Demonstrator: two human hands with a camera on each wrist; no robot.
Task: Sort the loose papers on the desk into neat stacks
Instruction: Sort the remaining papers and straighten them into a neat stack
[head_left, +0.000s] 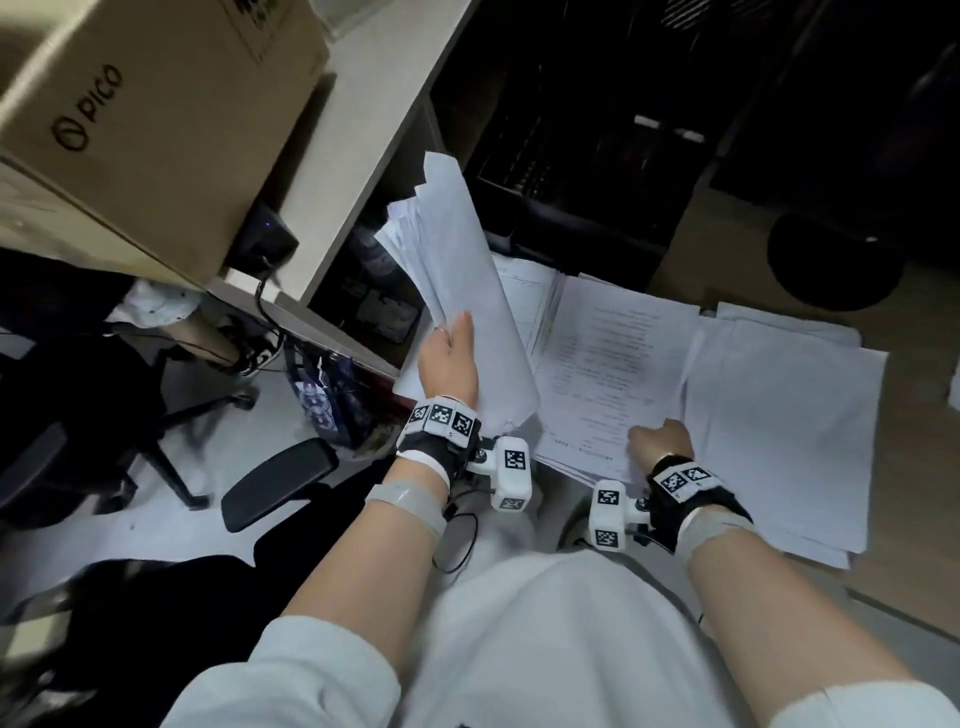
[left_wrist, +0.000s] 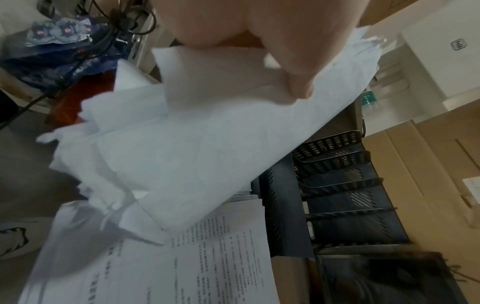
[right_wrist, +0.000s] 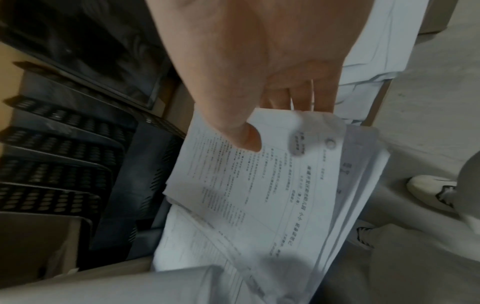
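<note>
While a raised sheaf of blank papers (head_left: 457, 270) sits pinched in the left grip (head_left: 449, 364), the right grip (head_left: 661, 441) clasps the near edge of a printed stack (head_left: 613, 364) on the worktop (head_left: 909, 415), beside another pile (head_left: 779, 415).

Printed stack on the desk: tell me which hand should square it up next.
Right. The right hand already pinches the printed stack at its near edge, while the left hand is occupied, its grip holding a raised sheaf of blank sheets.
</note>
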